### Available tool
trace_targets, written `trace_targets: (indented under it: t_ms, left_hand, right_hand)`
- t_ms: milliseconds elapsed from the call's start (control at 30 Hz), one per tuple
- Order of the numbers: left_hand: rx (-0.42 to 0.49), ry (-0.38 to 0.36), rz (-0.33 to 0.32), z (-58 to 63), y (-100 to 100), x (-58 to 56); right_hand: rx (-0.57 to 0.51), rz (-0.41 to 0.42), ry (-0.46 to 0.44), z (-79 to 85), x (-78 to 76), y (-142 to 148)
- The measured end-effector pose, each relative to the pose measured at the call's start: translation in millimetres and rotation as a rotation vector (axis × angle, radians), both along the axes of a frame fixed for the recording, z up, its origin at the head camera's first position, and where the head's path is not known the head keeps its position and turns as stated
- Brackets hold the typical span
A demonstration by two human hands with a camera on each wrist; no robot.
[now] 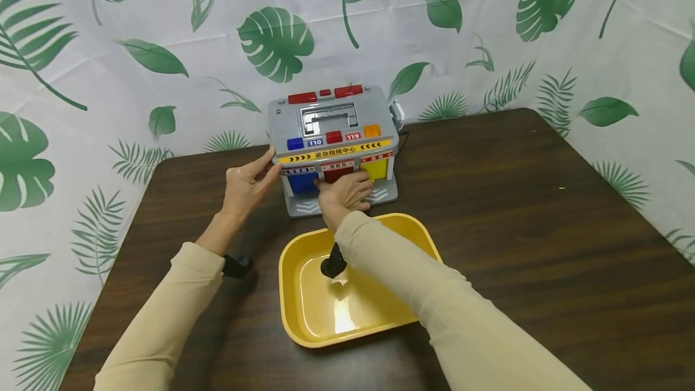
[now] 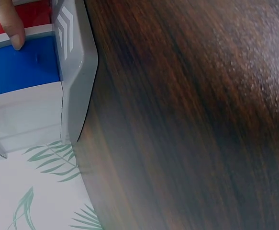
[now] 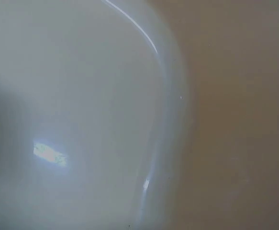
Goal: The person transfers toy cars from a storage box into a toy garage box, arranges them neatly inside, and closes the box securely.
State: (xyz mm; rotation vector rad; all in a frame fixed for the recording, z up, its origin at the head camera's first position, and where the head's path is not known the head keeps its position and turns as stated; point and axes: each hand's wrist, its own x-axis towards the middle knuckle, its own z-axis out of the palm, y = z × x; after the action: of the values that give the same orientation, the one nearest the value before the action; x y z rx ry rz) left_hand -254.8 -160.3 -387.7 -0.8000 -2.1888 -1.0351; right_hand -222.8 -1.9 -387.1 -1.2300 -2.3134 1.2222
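A grey toy emergency station (image 1: 282,119) stands at the back of the table, with a blue door (image 2: 24,69), a red door (image 1: 336,175) and a yellow door (image 1: 376,169) along its front. My left hand (image 1: 247,186) holds the station's left front corner, thumb toward the front and fingers at the side. In front of the doors, my right hand (image 1: 344,195) has its thumb against the blue door near its inner edge. Its other fingers extend across the red door toward the yellow one. The doors look closed; the right palm partly hides the red one.
A yellow tray (image 1: 290,327) lies on the dark wooden table (image 1: 516,216) before the station, under my right forearm. Behind the table hangs a white cloth (image 1: 374,71) with green leaves. A silver-grey part (image 1: 398,114) sticks out at the station's right side.
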Motion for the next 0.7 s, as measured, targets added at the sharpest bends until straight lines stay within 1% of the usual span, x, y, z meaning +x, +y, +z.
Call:
trace_targets:
  t_ms: [200,300,433,500,700]
  left_hand:
    - [-0.014,-0.005,0.012,1.0,-0.7,0.6]
    - [-0.019,0.013,0.019,3.9,-4.4,-0.7]
    - [-0.019,0.031,0.013,7.4,-7.7,-2.2]
    - [-0.023,0.015,0.000,8.3,-8.1,-1.8]
    - [-0.057,-0.046,-0.026,7.0,-8.3,-1.2]
  right_hand:
    - [0.012,-0.008,-0.017,1.1,-1.8,-1.0]
    - [0.019,-0.007,-0.012,3.4,-5.7,-4.4]
    - [0.005,0.012,0.010,5.3,-8.1,-5.0]
    - [-0.006,0.021,0.018,5.2,-7.2,-3.1]
    - [-0.030,0.055,0.001,3.8,-1.2,4.2]
